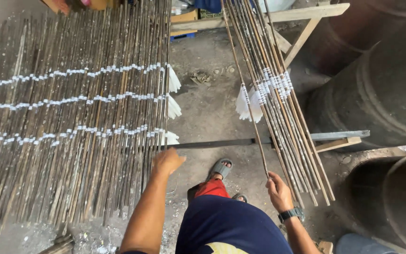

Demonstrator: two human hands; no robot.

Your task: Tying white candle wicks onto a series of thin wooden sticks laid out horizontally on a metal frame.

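Observation:
A wide mat of thin dark sticks (62,136) lies at the left, bound by three rows of white string. My left hand (166,162) rests with curled fingers on the mat's right edge, by the lowest string row. My right hand (278,190), a black watch on its wrist, pinches the near end of one thin brown stick (248,101) that has white string wound round it. This stick slants apart from a bundle of similar loose sticks (283,113) lying to the right on a wooden frame.
A dark flat bar (217,143) runs across under the mat and bundle. Large rusty metal drums (381,89) stand at the right. My foot in a grey sandal (220,168) rests on the concrete floor. Wooden slats (301,14) cross the top.

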